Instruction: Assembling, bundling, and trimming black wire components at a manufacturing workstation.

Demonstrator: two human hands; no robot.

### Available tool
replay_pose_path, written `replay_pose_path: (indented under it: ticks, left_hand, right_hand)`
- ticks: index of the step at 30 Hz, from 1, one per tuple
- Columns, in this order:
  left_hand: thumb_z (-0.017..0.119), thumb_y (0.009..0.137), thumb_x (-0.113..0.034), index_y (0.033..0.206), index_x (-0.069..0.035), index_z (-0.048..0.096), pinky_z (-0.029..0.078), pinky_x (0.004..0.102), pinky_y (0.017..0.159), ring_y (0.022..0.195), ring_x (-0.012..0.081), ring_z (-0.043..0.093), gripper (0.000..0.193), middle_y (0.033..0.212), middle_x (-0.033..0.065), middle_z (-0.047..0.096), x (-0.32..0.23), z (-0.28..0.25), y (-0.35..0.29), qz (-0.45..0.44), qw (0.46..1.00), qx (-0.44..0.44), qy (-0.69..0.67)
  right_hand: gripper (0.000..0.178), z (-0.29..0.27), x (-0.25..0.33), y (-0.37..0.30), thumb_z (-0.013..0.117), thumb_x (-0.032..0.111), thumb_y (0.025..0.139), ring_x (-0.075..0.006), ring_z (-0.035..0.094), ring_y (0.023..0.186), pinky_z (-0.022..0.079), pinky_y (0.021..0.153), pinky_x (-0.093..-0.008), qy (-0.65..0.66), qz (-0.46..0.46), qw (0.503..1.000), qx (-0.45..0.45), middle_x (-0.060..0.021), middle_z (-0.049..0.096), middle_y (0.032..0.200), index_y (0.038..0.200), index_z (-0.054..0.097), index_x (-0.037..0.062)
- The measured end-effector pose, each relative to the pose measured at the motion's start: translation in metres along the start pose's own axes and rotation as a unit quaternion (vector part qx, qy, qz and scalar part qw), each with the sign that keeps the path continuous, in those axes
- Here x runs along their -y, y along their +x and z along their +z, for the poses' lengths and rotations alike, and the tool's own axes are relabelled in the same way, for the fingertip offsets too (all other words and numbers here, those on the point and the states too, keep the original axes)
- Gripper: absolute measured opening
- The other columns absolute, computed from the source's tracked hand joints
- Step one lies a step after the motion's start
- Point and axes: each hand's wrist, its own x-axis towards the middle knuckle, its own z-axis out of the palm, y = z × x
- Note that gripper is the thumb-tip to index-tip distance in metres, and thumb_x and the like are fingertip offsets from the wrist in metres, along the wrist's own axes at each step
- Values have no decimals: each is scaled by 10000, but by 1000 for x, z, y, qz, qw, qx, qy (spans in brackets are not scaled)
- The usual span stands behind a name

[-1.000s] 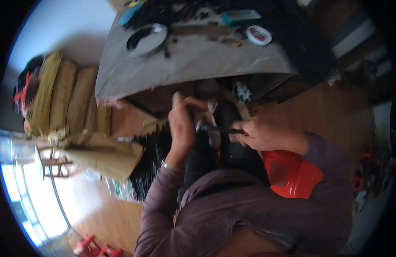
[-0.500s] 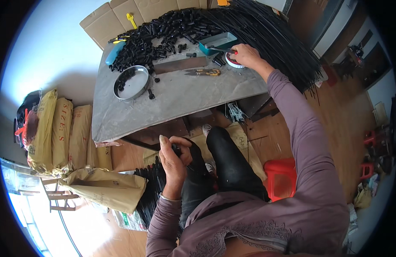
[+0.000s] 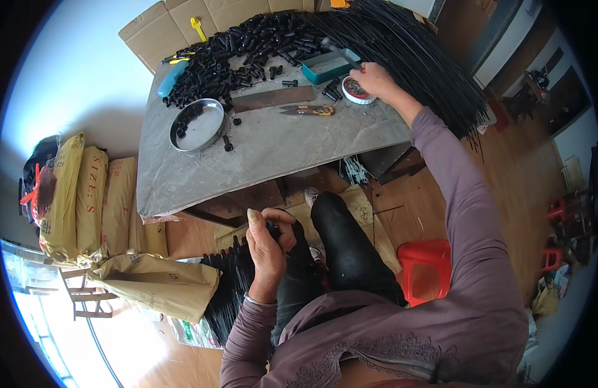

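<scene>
My left hand (image 3: 268, 244) is closed around a short black part (image 3: 273, 227) above my lap, below the table edge (image 3: 182, 200); my fingers hide most of it, so I cannot tell its long axis. My right hand (image 3: 375, 79) reaches across the table with fingertips in a small round white tin (image 3: 356, 90) beside a teal tray (image 3: 330, 65); I cannot tell what, if anything, they pinch.

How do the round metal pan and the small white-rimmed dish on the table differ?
The round metal pan is larger, grey and near the table's left side; the small white-rimmed dish is far smaller and sits on the right side. The right hand reaches over the dish; no hand is near the pan. Both are round and hold small dark pieces.
</scene>
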Motion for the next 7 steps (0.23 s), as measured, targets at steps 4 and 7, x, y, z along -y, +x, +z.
replay_pose_path:
  ticks: [4, 7]
  left_hand:
    - [271, 935, -643, 934, 10, 542, 317, 242, 468, 479, 99, 355, 707, 553, -1, 373, 5, -6, -9, 33, 999, 24, 13]
    - [293, 908, -669, 1144, -10, 524, 397, 262, 570, 581, 119, 447, 737, 725, 44, 466, 4, -1, -10, 142, 987, 41, 69]
  right_hand:
    - [271, -8, 39, -55, 612, 302, 904, -67, 436, 557, 445, 588, -322, 648, 175, 691, 268, 32, 488, 670, 743, 498, 115]
    - [313, 7, 67, -115, 634, 341, 886, -98, 479, 549, 470, 597, -322, 739, 144, 543, 371, -1, 533, 698, 780, 523, 69]
